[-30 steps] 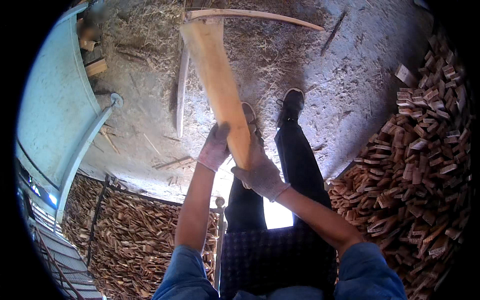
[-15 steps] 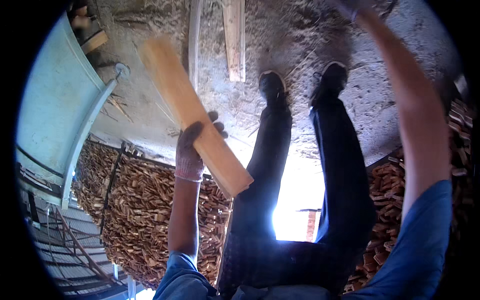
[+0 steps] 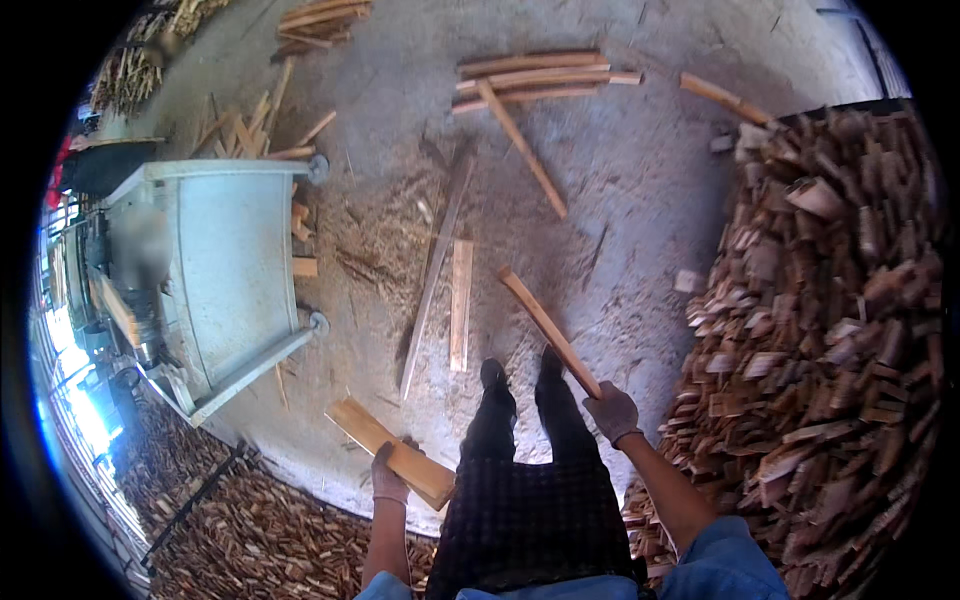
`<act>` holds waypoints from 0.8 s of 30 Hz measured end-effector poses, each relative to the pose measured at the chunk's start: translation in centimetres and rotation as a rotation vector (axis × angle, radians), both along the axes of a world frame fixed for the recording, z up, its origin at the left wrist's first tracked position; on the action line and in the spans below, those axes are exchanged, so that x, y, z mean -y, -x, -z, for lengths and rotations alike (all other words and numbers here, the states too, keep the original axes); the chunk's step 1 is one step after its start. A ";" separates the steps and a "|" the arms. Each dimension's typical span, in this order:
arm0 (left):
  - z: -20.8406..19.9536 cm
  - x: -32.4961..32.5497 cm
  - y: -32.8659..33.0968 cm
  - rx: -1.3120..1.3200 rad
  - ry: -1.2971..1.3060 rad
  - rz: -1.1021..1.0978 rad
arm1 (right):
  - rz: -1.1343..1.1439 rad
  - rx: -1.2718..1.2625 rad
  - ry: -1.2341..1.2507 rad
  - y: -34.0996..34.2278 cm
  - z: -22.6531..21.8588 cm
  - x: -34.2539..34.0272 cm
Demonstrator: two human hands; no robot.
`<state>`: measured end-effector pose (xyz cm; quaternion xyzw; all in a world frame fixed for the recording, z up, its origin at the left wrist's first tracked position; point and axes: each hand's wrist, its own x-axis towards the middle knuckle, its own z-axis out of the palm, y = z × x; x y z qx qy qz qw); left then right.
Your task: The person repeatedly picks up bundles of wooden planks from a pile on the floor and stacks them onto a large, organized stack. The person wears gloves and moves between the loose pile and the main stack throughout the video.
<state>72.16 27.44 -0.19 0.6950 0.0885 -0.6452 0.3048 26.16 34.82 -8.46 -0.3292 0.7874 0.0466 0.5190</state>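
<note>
On the left side of the floor (image 3: pixel 650 240) stands a pale table (image 3: pixel 235 270); below, a wood pile (image 3: pixel 260 540) fills the near left corner. The gloved left hand (image 3: pixel 390 478) is wrapped round a wide board (image 3: pixel 385 440), near that corner. Mid-floor lie a plank (image 3: pixel 439 262) and slat (image 3: pixel 461 305), with stacked strips (image 3: pixel 540 77) toward the far edge. The right hand (image 3: pixel 611 412) is closed round a stick (image 3: pixel 550 332) at its near end. Another pile (image 3: pixel 800 380) lines the right edge. Two pieces are in hand; plank, slat and strips seem not yet gathered.
</note>
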 end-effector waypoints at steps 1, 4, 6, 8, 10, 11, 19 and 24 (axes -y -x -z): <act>-1.2 0.2 0.6 -0.013 0.027 -0.035 | -0.057 -0.022 0.018 1.2 -1.7 2.6; -2.4 3.2 3.9 -0.066 0.043 -0.060 | -0.122 -0.096 0.146 5.7 -4.6 12.9; -2.7 5.9 6.9 -0.086 0.046 -0.031 | -0.148 -0.046 0.219 10.3 -4.6 20.5; -3.1 8.1 10.0 -0.058 0.048 0.009 | -0.275 -0.316 0.270 13.4 -9.7 28.3; -1.3 9.6 11.0 -0.142 0.139 0.011 | -0.207 -0.384 0.381 14.8 -12.5 31.7; -2.0 10.8 12.8 -0.090 0.158 0.011 | -0.150 -0.347 0.483 16.0 -12.4 31.9; -2.2 19.9 18.7 -0.241 0.201 -0.207 | -0.425 -0.190 -0.062 19.9 -13.5 22.8; -4.9 24.6 22.6 -0.210 0.153 -0.306 | -0.697 -0.155 -0.412 24.8 -8.3 13.0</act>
